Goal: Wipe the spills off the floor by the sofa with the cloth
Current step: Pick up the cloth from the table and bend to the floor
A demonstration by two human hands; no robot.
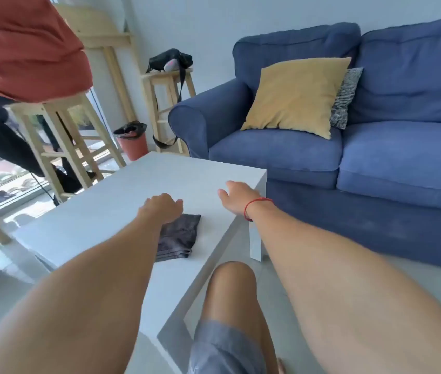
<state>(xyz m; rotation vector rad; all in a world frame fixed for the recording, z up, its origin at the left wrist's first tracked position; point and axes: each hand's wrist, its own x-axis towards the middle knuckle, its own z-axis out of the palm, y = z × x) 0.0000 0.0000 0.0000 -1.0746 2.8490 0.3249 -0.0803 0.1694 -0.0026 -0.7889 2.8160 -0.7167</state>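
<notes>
Stools: pale, bare wood with square legs and rungs, far left of the left hand; the nearer stool [60, 136] carries a person in a rust-red top [25, 44], the farther stool [169, 103] a black bag [172, 59].
Bin: small red bucket [133, 143] with a dark liner, on the floor beyond the worktop.
Worktop: low, square, matte white [106, 211], thick-edged, with blocky legs.
Left hand: [161, 207] knuckles up, fingers curled loosely downward, grip not closed on anything; its wrist lies over the near-left part of the cloth.
Cloth: dark grey [180, 237], soft, folded into a flat rectangle with layered edges, lying on the worktop just under and toward the viewer from the left hand.
Right hand: [236, 197] palm down, fingers spread and relaxed, grip open and empty, at the worktop's right edge; a red thread [254, 205] circles the wrist.
Knee: bare [231, 284], with grey shorts, below the right hand beside the worktop's leg.
Floor: pale, glossy tile [273, 300].
Sofa: blue, plush fabric [402, 144], rounded arm, right of the right hand; a mustard square cushion [294, 95] leans on it, a grey patterned one behind.
</notes>
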